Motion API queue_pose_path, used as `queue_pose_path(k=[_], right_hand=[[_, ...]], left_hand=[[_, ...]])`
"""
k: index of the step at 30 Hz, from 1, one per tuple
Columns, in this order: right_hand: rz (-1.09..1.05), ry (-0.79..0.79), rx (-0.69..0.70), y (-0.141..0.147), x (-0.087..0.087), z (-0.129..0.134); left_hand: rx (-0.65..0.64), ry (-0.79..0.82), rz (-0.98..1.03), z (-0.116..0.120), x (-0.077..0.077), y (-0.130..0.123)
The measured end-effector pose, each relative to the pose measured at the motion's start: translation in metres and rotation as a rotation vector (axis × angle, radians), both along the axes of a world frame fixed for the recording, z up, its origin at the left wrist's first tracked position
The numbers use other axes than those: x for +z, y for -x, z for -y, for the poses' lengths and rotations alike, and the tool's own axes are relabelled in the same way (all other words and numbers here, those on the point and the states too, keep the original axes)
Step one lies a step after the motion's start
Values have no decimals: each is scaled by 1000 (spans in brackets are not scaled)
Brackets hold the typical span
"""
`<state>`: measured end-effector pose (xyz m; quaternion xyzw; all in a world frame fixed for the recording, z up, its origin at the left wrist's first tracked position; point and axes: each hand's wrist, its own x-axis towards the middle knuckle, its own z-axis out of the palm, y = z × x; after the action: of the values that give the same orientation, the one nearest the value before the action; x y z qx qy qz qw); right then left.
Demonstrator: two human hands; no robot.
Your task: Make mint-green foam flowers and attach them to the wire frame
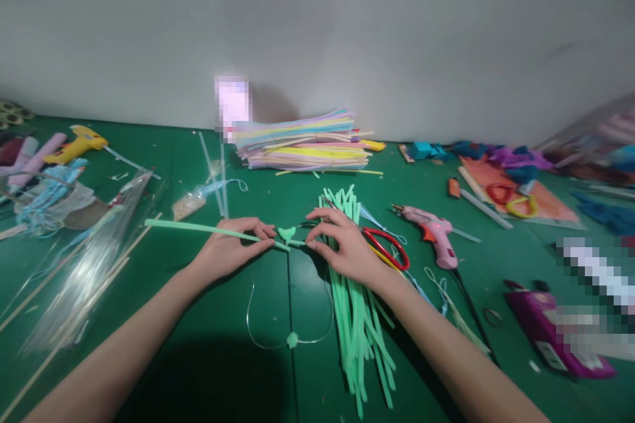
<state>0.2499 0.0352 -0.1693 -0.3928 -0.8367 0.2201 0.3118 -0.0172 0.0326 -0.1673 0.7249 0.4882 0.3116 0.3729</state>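
A long green pipe cleaner (193, 227) runs through the pinched fingers of my left hand (233, 250), its far end sticking out to the left. My right hand (344, 241) pinches a short green end close by, with the fingertips of both hands a small gap apart. Between them sits a small green heart shape (286, 234); how it joins the pipe cleaner cannot be made out. Below the hands lies a thin clear wire loop (249, 324) bearing a green tuft (292, 340). A bundle of green pipe cleaners (354, 337) passes under my right hand and wrist.
Red-handled scissors (407, 258) lie beside the bundle, near a pink glue gun (439, 231) with a cord. Pastel pipe cleaners (302, 145) are stacked by the wall. Leftward are a yellow glue gun (79, 143), thin sticks (94, 297) and clear plastic sleeves (94, 258). A purple pouch (553, 330) sits right.
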Motion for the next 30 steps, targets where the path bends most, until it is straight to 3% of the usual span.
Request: queue_pose_path(k=[8,16,30], right_hand=[[116,-72,15,4,5,5],[377,-247,-26,34,14,16],[283,-128,-1,33,-2,2]], left_hand=[[-80,-115,-100,2,8,6],[-239,-157,-208,0,11,-7],[-131,-190,-183,-11,2,-27]])
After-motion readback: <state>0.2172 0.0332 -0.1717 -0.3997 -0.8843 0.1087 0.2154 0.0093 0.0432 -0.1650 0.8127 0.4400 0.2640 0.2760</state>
